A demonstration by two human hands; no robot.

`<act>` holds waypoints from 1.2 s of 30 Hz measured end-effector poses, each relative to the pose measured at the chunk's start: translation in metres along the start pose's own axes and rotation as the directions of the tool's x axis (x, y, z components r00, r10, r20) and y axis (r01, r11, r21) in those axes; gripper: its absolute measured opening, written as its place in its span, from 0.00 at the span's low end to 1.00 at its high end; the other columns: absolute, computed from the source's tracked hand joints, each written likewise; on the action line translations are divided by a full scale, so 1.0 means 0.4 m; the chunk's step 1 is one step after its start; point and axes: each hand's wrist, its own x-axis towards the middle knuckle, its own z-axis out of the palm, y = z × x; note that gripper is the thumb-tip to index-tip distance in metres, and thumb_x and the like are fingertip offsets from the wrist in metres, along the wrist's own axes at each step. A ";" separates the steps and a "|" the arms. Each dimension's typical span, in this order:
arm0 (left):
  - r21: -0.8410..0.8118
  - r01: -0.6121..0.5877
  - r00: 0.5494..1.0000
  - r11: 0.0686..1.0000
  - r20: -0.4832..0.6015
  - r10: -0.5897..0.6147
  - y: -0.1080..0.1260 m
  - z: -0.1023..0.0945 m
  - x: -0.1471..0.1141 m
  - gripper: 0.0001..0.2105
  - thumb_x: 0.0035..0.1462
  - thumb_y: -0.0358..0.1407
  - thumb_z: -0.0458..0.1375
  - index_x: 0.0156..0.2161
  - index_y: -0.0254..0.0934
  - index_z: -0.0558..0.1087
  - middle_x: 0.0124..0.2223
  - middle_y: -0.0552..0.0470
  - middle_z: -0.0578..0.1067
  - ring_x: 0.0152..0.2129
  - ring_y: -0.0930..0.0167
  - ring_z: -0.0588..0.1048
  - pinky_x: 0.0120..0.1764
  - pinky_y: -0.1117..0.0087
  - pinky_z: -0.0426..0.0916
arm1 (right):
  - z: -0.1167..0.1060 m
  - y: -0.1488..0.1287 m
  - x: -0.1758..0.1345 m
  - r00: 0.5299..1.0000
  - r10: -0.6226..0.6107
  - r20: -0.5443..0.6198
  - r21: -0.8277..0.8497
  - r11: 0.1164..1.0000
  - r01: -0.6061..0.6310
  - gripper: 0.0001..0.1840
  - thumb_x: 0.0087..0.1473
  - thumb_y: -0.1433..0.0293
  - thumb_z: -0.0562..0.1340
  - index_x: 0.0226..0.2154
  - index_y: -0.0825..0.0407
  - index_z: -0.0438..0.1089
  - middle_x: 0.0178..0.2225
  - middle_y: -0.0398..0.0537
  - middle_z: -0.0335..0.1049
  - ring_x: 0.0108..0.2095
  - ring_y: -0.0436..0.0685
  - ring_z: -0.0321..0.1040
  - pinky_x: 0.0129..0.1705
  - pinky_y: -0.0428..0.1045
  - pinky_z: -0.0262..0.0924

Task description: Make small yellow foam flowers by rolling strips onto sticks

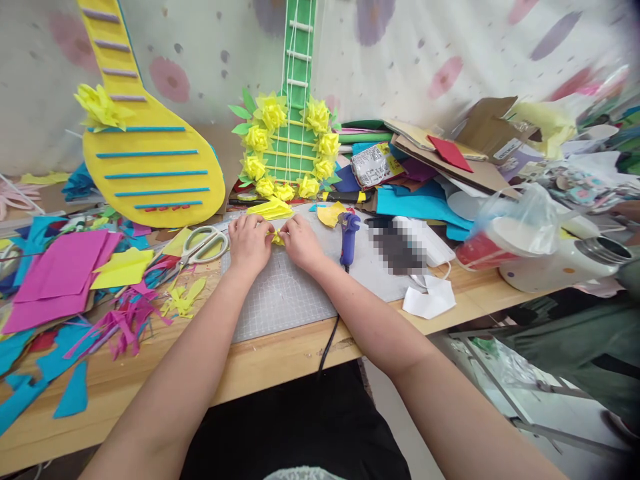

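Over the grey cutting mat, my left hand and my right hand pinch a small yellow paper flower between their fingertips. Much of the flower is hidden by the fingers. Just beyond it lies a stack of yellow crepe paper pieces. A purple glue gun stands right of my right hand, its black cord running down over the table edge. Left of my left hand are scissors with pale handles. A green instrument-shaped cutout trimmed with yellow paper flowers leans upright behind my hands.
At the back left stands a yellow instrument-shaped cutout with blue strips. Magenta paper and colourful scraps cover the left side. Cardboard, a bagged cup, a white flask and a white mask occupy the right.
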 end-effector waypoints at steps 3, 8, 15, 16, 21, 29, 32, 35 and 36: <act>0.018 -0.021 1.000 1.000 0.022 0.021 0.010 -0.007 0.000 0.07 0.53 0.31 0.52 0.33 0.40 0.73 0.41 0.46 0.71 0.43 0.60 0.65 0.48 0.55 0.54 | -0.007 -0.004 -0.004 1.000 -0.027 0.005 0.005 1.000 0.027 0.07 0.54 0.74 0.54 0.33 0.56 0.67 0.37 0.53 0.62 0.41 0.56 0.59 0.46 0.52 0.56; 0.028 -0.021 0.999 0.999 0.041 0.020 0.025 -0.014 -0.001 0.10 0.54 0.29 0.48 0.33 0.39 0.72 0.41 0.44 0.70 0.44 0.60 0.64 0.49 0.54 0.53 | -0.019 -0.010 -0.014 0.995 -0.093 -0.026 -0.006 0.996 0.093 0.07 0.53 0.73 0.54 0.35 0.55 0.67 0.38 0.52 0.62 0.41 0.56 0.59 0.45 0.51 0.56; 0.002 -0.015 1.000 1.000 0.012 0.015 0.026 -0.016 0.000 0.07 0.54 0.30 0.50 0.33 0.39 0.71 0.41 0.45 0.70 0.44 0.61 0.64 0.50 0.54 0.52 | -0.023 -0.007 -0.009 0.995 -0.082 -0.053 -0.017 0.997 0.082 0.07 0.53 0.73 0.54 0.31 0.54 0.68 0.37 0.51 0.64 0.42 0.57 0.59 0.43 0.51 0.56; -0.015 -0.015 1.000 1.000 -0.011 0.015 0.024 -0.018 0.000 0.07 0.53 0.31 0.52 0.34 0.39 0.71 0.41 0.46 0.70 0.44 0.61 0.65 0.50 0.54 0.51 | -0.023 -0.005 -0.007 0.995 -0.077 -0.059 -0.019 0.997 0.076 0.07 0.53 0.73 0.54 0.31 0.54 0.68 0.37 0.51 0.64 0.42 0.57 0.59 0.43 0.52 0.56; -0.073 0.007 0.996 0.997 -0.090 -0.013 0.009 -0.023 0.002 0.08 0.49 0.32 0.55 0.36 0.40 0.71 0.42 0.45 0.69 0.45 0.60 0.64 0.51 0.54 0.51 | -0.025 -0.003 -0.004 0.994 -0.070 -0.080 -0.006 0.998 0.070 0.07 0.53 0.73 0.54 0.30 0.54 0.67 0.37 0.52 0.64 0.42 0.58 0.59 0.44 0.53 0.56; -0.057 -0.033 0.996 0.998 -0.082 0.028 0.002 -0.012 0.004 0.05 0.50 0.33 0.54 0.32 0.40 0.72 0.41 0.46 0.70 0.44 0.61 0.65 0.51 0.54 0.51 | -0.024 -0.004 -0.006 0.992 -0.081 -0.097 0.025 0.996 0.083 0.07 0.53 0.73 0.54 0.30 0.54 0.67 0.36 0.52 0.64 0.42 0.57 0.60 0.44 0.52 0.56; -0.052 -0.054 0.995 0.997 -0.088 0.049 -0.001 -0.010 0.005 0.04 0.50 0.32 0.55 0.31 0.40 0.72 0.40 0.47 0.71 0.44 0.61 0.65 0.51 0.53 0.51 | -0.022 -0.002 -0.005 0.992 -0.089 -0.095 0.027 0.995 0.092 0.06 0.53 0.73 0.54 0.30 0.54 0.67 0.36 0.51 0.65 0.41 0.57 0.60 0.44 0.52 0.56; -0.062 -0.072 0.994 0.996 -0.085 0.067 -0.002 -0.008 0.005 0.04 0.50 0.31 0.55 0.31 0.40 0.71 0.39 0.48 0.71 0.43 0.62 0.66 0.53 0.53 0.49 | -0.023 -0.003 -0.006 0.992 -0.087 -0.093 0.043 0.995 0.092 0.06 0.53 0.73 0.55 0.29 0.53 0.66 0.36 0.50 0.65 0.41 0.56 0.60 0.43 0.51 0.56; -0.069 -0.074 0.994 0.995 -0.083 0.068 -0.002 -0.007 0.004 0.04 0.50 0.31 0.55 0.31 0.40 0.71 0.39 0.48 0.71 0.43 0.62 0.66 0.53 0.53 0.49 | -0.024 -0.004 -0.007 0.992 -0.086 -0.094 0.049 0.995 0.090 0.06 0.53 0.73 0.54 0.29 0.53 0.66 0.36 0.50 0.65 0.41 0.56 0.60 0.43 0.51 0.56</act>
